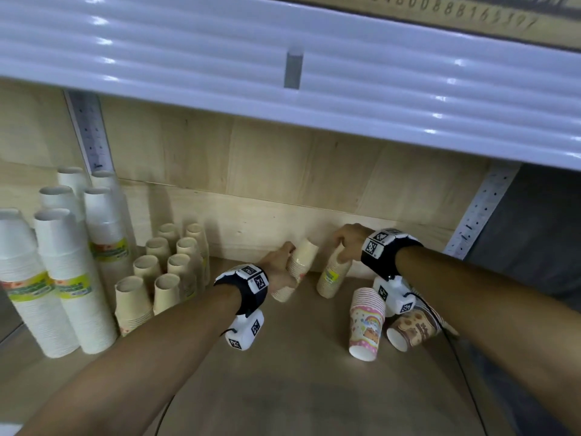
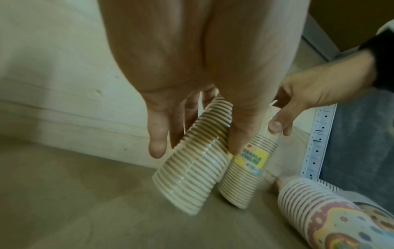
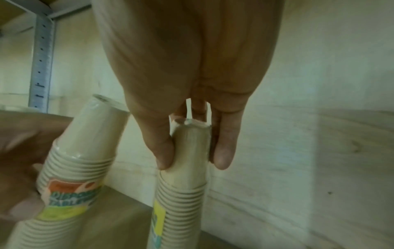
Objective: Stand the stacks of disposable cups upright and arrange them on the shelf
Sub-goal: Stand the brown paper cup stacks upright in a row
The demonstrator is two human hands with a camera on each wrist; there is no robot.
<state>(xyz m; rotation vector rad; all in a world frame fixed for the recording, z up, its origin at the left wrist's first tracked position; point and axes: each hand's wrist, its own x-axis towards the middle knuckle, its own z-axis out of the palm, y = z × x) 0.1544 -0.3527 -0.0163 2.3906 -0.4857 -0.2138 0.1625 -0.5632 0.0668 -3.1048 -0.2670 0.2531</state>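
Two beige cup stacks, rims down, are at the back of the wooden shelf (image 1: 298,372). My left hand (image 1: 287,262) grips the left stack (image 1: 303,253) round its middle; this stack (image 2: 192,168) leans, its rim near the shelf board. My right hand (image 1: 342,250) pinches the top of the right stack (image 1: 331,278), which bears a yellow label (image 2: 251,160) and leans slightly. In the right wrist view the right hand (image 3: 194,160) holds the top cup of its stack (image 3: 183,185) between thumb and fingers, and the left stack (image 3: 78,151) is beside it.
Tall white cup stacks (image 1: 63,278) and several short beige stacks (image 1: 169,269) stand upright on the left. A pink patterned stack (image 1: 366,322) and a brown patterned stack (image 1: 412,328) lie tilted at the right. A white shelf (image 1: 283,73) hangs overhead. A metal post (image 1: 481,212) marks the right end.
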